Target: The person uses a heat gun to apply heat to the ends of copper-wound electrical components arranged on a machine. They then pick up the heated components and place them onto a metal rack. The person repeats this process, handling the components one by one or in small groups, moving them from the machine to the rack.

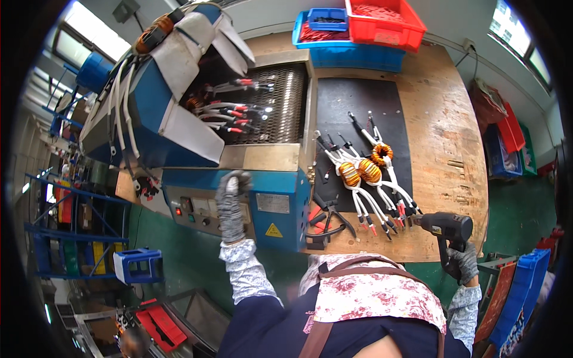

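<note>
Right now my right hand grips a black power screwdriver by the handle, its long axis running level, nose toward nine o'clock at the lead ends of the toroid coils on the black mat, just beside. My left hand, gloved, rests curled on the blue machine's front edge, farther off at nine o'clock.

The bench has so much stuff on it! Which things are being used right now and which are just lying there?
In use: heat gun in right hand; wired coils before it; blue machine under left hand.
Lying about: pliers, red bin, blue bin.
</note>
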The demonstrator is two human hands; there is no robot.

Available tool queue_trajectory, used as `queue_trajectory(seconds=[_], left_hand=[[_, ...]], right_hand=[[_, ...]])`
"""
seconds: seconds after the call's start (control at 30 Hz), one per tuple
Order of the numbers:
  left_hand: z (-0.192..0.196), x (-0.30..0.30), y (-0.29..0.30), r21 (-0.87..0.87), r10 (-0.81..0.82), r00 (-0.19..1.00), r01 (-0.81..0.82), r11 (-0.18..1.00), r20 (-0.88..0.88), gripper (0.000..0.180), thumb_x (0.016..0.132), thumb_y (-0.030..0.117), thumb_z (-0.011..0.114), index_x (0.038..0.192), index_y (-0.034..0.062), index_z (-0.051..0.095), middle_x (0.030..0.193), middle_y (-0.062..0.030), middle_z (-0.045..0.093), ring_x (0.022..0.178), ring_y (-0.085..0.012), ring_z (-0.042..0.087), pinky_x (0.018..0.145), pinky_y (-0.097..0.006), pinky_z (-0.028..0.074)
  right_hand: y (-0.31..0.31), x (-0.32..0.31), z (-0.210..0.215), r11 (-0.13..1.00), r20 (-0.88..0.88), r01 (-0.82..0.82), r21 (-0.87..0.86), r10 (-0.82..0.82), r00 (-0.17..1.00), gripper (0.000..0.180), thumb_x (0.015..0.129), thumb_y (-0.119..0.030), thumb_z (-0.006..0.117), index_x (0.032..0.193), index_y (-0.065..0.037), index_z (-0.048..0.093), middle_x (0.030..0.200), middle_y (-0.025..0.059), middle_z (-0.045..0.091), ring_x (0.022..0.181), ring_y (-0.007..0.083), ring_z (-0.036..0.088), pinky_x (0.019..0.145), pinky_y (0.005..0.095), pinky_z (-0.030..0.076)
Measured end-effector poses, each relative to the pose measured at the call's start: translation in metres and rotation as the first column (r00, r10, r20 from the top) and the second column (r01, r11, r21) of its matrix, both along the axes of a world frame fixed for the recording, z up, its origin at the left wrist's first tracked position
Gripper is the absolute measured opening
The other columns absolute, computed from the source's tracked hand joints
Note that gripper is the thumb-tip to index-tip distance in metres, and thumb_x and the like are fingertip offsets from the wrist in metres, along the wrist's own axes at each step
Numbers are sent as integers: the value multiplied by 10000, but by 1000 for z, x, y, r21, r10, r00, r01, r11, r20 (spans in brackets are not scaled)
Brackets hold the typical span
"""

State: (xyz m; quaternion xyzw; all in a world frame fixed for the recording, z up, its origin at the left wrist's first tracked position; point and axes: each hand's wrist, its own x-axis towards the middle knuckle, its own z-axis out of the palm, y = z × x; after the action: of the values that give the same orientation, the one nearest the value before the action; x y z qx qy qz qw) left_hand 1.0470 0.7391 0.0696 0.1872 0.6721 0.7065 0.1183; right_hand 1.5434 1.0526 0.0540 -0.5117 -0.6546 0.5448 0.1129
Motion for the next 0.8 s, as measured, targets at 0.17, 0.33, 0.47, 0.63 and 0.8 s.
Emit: queue_trajectory(seconds=[0.17,0.33,0.47,0.63,0.8], left_hand=[[-7,-23,-108,-508,388,851,-523,684,-354,361,899,364,498,955,18,584,862,-64,589,778,-153,543,731,-310,437],[-79,-48,-210,-699,278,874,-486,525,-399,445,883,420,515,1011,-4,559,879,-99,569,797,-215,484,771,-351,407],[-107,-51,-217,-769,248,919,-393,504,-307,544,887,501,445,1098,8,540,1031,-158,583,942,-288,533,857,-372,406],[-132,-72,-229,-770,292,907,-413,486,-302,559,890,475,465,1162,-8,543,1138,-178,579,1004,-310,540,902,-351,398],[-130,-78,-229,-807,370,902,-383,449,-222,471,898,403,504,1166,18,554,1108,-101,595,970,-210,523,887,-297,393]], right_hand=[[-1,-1,6,994,-36,80,-80,-84,996,360,619,-91,732,947,-2,612,814,34,627,714,127,560,635,284,455],[8,10,1,997,55,64,-32,-62,997,355,633,-146,731,935,-3,611,742,5,598,622,96,541,560,248,442],[17,14,6,999,87,48,5,-48,995,420,613,-172,745,968,12,618,788,28,625,674,122,559,627,286,462],[18,25,0,997,100,79,26,-82,992,480,585,-173,779,995,21,623,870,80,661,772,158,596,736,316,467],[14,28,0,993,52,121,-15,-120,991,474,582,-151,783,993,21,622,871,83,659,783,159,592,745,317,466]])
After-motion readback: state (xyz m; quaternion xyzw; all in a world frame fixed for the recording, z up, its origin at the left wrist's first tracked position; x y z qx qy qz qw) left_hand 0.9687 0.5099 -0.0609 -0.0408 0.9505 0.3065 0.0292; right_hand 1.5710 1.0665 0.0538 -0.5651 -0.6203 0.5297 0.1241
